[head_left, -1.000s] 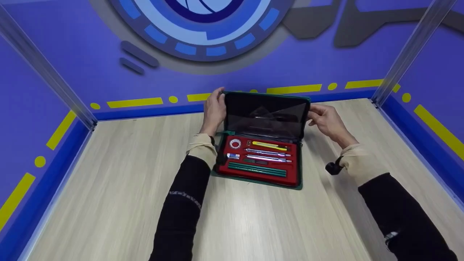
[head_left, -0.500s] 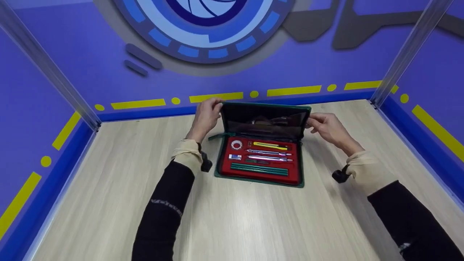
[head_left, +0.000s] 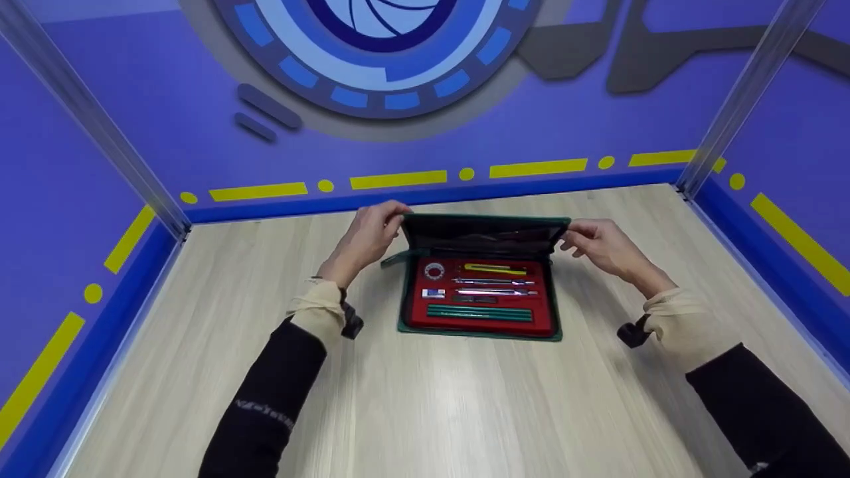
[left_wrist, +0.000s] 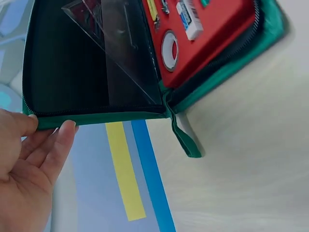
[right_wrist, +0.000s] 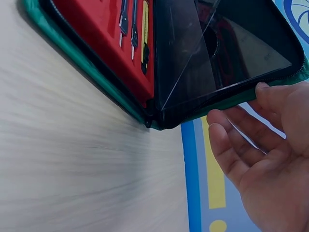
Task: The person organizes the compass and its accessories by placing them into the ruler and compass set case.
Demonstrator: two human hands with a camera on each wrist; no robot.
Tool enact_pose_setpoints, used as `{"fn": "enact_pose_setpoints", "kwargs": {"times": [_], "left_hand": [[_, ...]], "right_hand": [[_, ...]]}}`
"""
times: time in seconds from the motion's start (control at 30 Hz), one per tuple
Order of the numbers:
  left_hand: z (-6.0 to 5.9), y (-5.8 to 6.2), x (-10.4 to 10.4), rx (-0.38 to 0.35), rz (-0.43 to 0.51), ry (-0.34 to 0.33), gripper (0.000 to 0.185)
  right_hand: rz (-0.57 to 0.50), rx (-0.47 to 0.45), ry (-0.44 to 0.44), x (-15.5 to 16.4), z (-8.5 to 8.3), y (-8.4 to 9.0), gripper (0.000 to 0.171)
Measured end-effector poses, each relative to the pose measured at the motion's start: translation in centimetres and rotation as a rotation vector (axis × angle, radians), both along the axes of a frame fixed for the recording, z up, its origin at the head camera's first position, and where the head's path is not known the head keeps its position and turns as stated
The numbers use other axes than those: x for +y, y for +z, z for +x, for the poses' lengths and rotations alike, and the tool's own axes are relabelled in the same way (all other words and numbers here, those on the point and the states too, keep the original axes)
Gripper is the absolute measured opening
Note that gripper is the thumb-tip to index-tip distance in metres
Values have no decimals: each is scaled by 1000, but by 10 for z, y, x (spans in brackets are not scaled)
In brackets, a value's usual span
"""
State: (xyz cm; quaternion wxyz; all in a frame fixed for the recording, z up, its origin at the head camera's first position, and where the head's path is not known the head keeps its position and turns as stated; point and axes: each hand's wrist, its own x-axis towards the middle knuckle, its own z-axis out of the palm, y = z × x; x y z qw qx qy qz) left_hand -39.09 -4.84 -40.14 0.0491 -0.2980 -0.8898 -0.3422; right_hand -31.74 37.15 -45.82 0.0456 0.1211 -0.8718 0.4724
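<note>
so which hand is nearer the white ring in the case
Left. The left hand holds the lid's corner just above the white ring; the right hand holds the opposite corner, across the case.

Head view: from above the near table edge, looking forward and down across the whole open case [head_left: 479, 279] toward the far wall. Left and right wrist views: close, low, beside the lid's [left_wrist: 91, 63] left and right edges. All three share the lid and red tray [right_wrist: 104, 46].

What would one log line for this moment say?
left hand: holds lid corner | right hand: holds other corner | case: half open on table
</note>
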Motion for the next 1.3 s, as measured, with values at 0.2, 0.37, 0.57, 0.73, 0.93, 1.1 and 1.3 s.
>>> {"fn": "enact_pose_setpoints", "kwargs": {"times": [0.2, 0.37, 0.57, 0.73, 0.93, 1.1, 1.3], "left_hand": [[20, -4, -6, 39, -41, -70, 25], [39, -10, -10, 35, -91, -116, 27], [60, -18, -15, 49, -161, -123, 28], [76, -26, -18, 76, -210, -136, 29], [94, -38, -21, 99, -269, -140, 30], [107, -48, -21, 134, -334, -147, 30], [119, -60, -17, 219, -413, -162, 37]], "right_hand": [[74, 19, 19, -1, 15, 2, 23], [135, 14, 40, -4, 28, 3, 23], [212, -14, 55, -6, 36, 0, 26], [247, -40, 77, -9, 41, -3, 28], [270, -74, 99, -10, 47, -11, 28], [300, -94, 111, -11, 49, -17, 30], [302, -121, 128, -12, 50, -22, 30]]}}
